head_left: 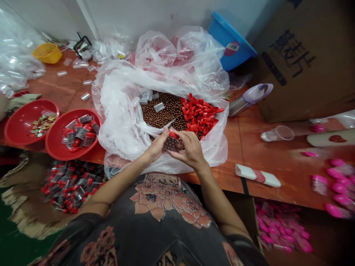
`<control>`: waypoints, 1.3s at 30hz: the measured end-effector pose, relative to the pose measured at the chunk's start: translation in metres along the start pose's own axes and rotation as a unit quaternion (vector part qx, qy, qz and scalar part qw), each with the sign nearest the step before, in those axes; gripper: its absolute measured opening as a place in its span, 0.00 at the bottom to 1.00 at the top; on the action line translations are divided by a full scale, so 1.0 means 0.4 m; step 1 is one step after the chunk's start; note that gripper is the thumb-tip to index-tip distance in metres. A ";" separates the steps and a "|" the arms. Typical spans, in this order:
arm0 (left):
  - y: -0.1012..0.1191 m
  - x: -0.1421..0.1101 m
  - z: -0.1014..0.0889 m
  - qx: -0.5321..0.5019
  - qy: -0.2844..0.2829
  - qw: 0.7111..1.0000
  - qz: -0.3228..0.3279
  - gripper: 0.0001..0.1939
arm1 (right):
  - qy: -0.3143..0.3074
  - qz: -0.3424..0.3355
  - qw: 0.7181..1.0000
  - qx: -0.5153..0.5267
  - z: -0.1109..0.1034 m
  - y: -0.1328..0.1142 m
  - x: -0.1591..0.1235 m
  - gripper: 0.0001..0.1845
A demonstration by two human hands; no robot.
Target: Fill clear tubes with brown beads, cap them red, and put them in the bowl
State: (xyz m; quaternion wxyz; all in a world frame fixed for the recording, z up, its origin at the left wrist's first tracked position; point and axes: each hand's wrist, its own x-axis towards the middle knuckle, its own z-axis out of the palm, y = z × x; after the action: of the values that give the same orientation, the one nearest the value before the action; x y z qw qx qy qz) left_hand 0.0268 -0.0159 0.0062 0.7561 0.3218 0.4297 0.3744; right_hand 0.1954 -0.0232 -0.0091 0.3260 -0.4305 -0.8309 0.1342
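Observation:
Close in front of me, both hands are closed around a small clear jar (172, 143) with brown balls inside and a red part at its top. My left hand (157, 146) grips its left side, and my right hand (191, 148) has its fingers over the right side and near the red part. Just beyond lies a heap of brown balls (163, 118) in an open white plastic bag (116, 99). Red scoop-like plastic pieces (198, 114) cover the right part of the heap. Several empty clear jars (159, 107) rest at its left and back.
Left stand a red bowl of filled jars (52, 138) and a red bowl with wrapped sweets (13, 127). Filled jars (72, 184) lie in a carton below. At right are a lidded bottle (246, 99), a plastic cup (284, 133), a blue tub (222, 33) and a large carton (310, 85).

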 end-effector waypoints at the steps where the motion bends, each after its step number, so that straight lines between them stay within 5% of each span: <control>1: -0.004 0.002 0.008 -0.005 0.008 1.000 -0.012 0.35 | -0.003 -0.001 1.000 0.009 0.001 0.000 -0.001 0.37; 4: -0.008 0.002 0.024 -0.017 0.039 0.999 -0.005 0.30 | -0.020 0.000 0.997 0.075 0.001 -0.003 -0.002 0.37; 10: -0.007 -0.012 0.027 -0.037 -0.002 0.999 0.002 0.33 | 0.047 0.094 0.956 0.274 0.006 -0.010 0.008 0.14; 17: 0.011 -0.014 0.014 -0.020 -0.012 1.000 -0.005 0.33 | 0.035 0.104 0.940 0.323 0.002 -0.027 0.009 0.15; 23: 0.037 -0.018 0.002 0.000 -0.038 0.999 0.024 0.33 | 0.145 0.303 0.817 0.468 0.032 -0.032 0.007 0.15; 25: 0.032 -0.019 0.004 0.020 -0.028 0.999 0.017 0.34 | 0.170 0.307 0.831 0.431 0.034 -0.031 0.010 0.15; 27: 0.020 -0.018 0.005 0.034 -0.021 0.999 0.009 0.36 | 0.148 0.263 0.888 0.347 0.025 -0.035 0.012 0.17; 29: 0.005 -0.014 0.005 0.041 -0.015 0.999 0.016 0.39 | 0.076 0.174 0.953 0.234 0.013 -0.041 0.012 0.24; 31: -0.008 -0.008 0.004 0.039 -0.006 0.999 0.033 0.40 | -0.001 0.086 0.989 0.122 0.003 -0.049 0.012 0.34; 34: -0.019 0.000 -0.001 0.032 0.009 0.999 0.038 0.39 | -0.042 0.034 0.999 0.005 0.003 -0.058 0.010 0.44; 39: -0.017 0.005 -0.003 0.025 0.038 0.998 0.032 0.33 | -0.016 0.002 0.998 -0.061 0.032 -0.048 0.010 0.40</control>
State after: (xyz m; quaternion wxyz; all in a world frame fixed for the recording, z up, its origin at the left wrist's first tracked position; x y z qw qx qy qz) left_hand 0.0284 -0.0176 -0.0007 0.7189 0.3393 0.4568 0.3993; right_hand 0.1732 -0.0306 -0.0073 0.2856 -0.4487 -0.8419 0.0912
